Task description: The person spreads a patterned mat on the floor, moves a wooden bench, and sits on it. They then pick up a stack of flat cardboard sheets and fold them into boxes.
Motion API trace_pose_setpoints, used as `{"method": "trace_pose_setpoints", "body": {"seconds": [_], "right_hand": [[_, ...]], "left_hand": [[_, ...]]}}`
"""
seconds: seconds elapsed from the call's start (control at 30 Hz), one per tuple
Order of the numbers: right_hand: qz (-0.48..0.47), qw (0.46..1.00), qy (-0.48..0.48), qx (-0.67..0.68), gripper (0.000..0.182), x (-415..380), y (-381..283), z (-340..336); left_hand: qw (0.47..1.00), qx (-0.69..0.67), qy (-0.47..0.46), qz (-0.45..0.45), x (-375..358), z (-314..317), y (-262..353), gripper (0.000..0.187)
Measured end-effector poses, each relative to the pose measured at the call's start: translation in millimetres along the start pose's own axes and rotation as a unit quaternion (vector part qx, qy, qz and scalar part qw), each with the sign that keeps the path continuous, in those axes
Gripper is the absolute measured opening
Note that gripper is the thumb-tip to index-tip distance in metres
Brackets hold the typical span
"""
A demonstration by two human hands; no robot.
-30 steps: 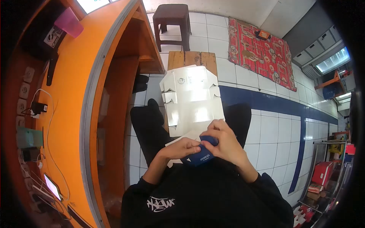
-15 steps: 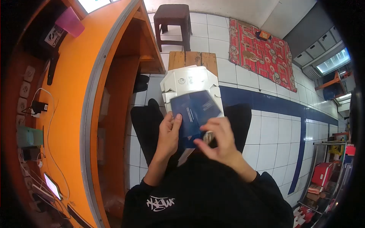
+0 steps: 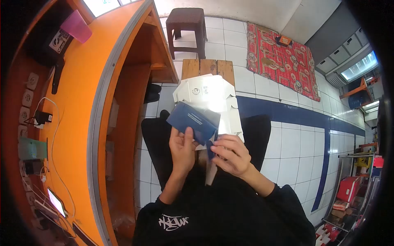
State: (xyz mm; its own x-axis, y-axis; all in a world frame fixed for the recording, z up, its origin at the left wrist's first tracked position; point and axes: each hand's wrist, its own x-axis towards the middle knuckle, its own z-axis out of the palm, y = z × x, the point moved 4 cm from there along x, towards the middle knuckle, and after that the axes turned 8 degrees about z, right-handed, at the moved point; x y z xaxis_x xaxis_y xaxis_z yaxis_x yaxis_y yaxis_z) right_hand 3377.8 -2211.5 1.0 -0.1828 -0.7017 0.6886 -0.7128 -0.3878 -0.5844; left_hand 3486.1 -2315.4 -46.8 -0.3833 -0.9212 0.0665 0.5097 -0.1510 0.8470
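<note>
A dark blue folded card piece (image 3: 191,119) with small white print is tilted in front of me. My left hand (image 3: 183,149) grips its lower edge, thumb on the printed face. At its lower right end my right hand (image 3: 232,153) has its fingers closed on a blue flap of the same piece. A pale strip (image 3: 211,173) hangs down beside the right fingers. Behind and below the blue piece, flat white cut cardboard (image 3: 219,92) with a small round printed mark lies on a wooden bench (image 3: 208,67).
An orange counter (image 3: 74,123) with cables and a phone runs along the left. Ahead are a dark stool (image 3: 185,18) and a red patterned mat (image 3: 283,61). At the right stands a metal rack (image 3: 349,188) with red items.
The blue piece has turned and tilted leftward, its printed lines now nearly level. My right hand has closed on its lower right part, and the pale strip shows more.
</note>
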Motion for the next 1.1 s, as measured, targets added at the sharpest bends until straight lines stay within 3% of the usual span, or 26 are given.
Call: {"method": "trace_pose_setpoints", "body": {"seconds": [0.1,0.2,0.33,0.4,0.5,0.57,0.63,0.67,0.7,0.77,0.87,0.93,1.07,1.1], "right_hand": [[-0.003,0.993,-0.029,-0.111,0.035,14.2,-1.9,-1.4],[0.009,0.993,-0.076,-0.09,0.031,20.4,-1.5,-4.5],[0.023,0.984,-0.172,-0.042,0.03,23.6,-1.2,-8.5],[0.031,0.988,-0.145,-0.032,0.029,24.1,-0.2,-7.3],[0.062,0.994,-0.092,-0.003,0.035,21.4,6.7,-2.7],[0.088,0.994,-0.065,0.015,0.04,21.8,6.6,1.2],[0.232,0.972,0.046,-0.011,0.057,25.3,12.0,-2.8],[0.214,0.976,0.007,-0.025,0.071,31.9,10.6,-7.3],[0.215,0.976,0.008,-0.026,0.071,29.6,12.7,-10.3],[0.218,0.972,-0.084,-0.034,0.071,21.7,17.3,-5.1],[0.235,0.969,-0.075,0.012,0.056,10.3,19.0,1.0],[0.215,0.975,-0.049,0.012,0.042,5.4,20.2,3.4],[0.3,0.944,-0.06,0.126,0.043,-10.0,29.3,7.6],[0.363,0.912,-0.027,0.188,0.046,-8.1,28.7,8.1]], "left_hand": [[0.996,0.072,-0.018,0.039,-11.4,5.4,-0.6,0.033],[0.981,0.124,-0.091,0.116,-13.4,5.5,7.5,0.033],[0.989,0.107,-0.095,0.022,-14.0,-3.7,4.9,0.033],[0.969,0.159,-0.117,0.149,-16.1,4.2,7.5,0.033],[0.97,0.171,-0.12,0.125,-25.2,1.7,-7.8,0.039],[0.959,0.184,-0.133,0.169,-26.9,4.6,-13.1,0.043],[0.967,0.124,-0.167,0.144,-27.5,4.6,-17.2,0.045],[0.967,0.124,-0.169,0.144,-28.5,4.3,-14.1,0.045],[0.974,0.081,-0.182,0.106,-29.9,4.8,-11.3,0.044],[0.977,0.037,-0.197,0.068,-30.0,11.5,-1.7,0.044],[0.984,-0.006,-0.172,0.043,-29.8,12.2,0.3,0.035],[0.971,0.176,-0.132,0.094,-27.9,1.7,-11.1,0.022],[0.971,0.185,-0.081,0.128,-26.6,7.5,-16.0,0.015],[0.971,0.185,-0.081,0.131,-24.9,11.2,-15.1,0.015]]}}
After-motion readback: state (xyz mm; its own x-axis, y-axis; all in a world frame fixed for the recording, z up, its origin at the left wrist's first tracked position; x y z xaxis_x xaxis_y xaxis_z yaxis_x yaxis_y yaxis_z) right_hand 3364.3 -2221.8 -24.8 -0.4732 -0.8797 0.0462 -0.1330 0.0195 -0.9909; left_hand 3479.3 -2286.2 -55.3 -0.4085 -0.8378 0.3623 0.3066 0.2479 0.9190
